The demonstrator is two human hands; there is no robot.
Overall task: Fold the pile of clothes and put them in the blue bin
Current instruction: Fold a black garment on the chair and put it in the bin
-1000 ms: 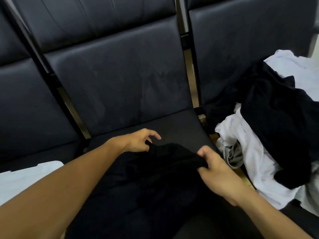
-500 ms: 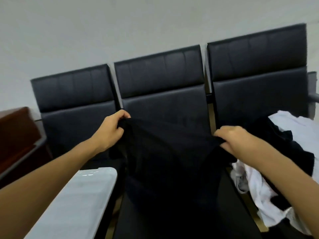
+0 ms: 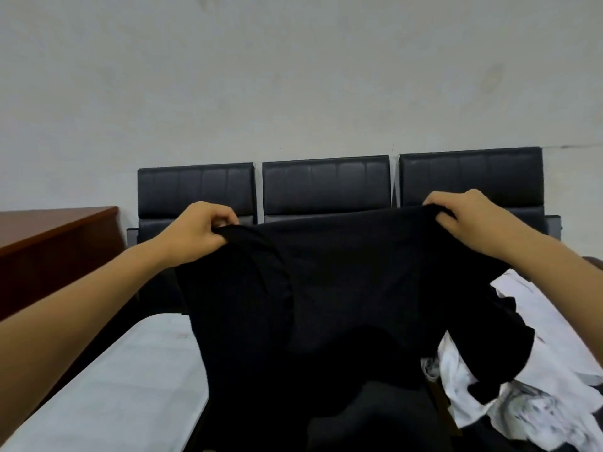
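Before the chairs (image 3: 326, 184), both hands hold a black garment (image 3: 326, 288).

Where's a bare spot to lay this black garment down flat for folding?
The pale flat surface at lower left, between the wooden desk and the hanging black garment, looks bare. The right side is crowded with the clothes pile.

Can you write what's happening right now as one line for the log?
step: holding up black shirt | left hand: gripping top edge | right hand: gripping top edge | pile of clothes: right, unfolded
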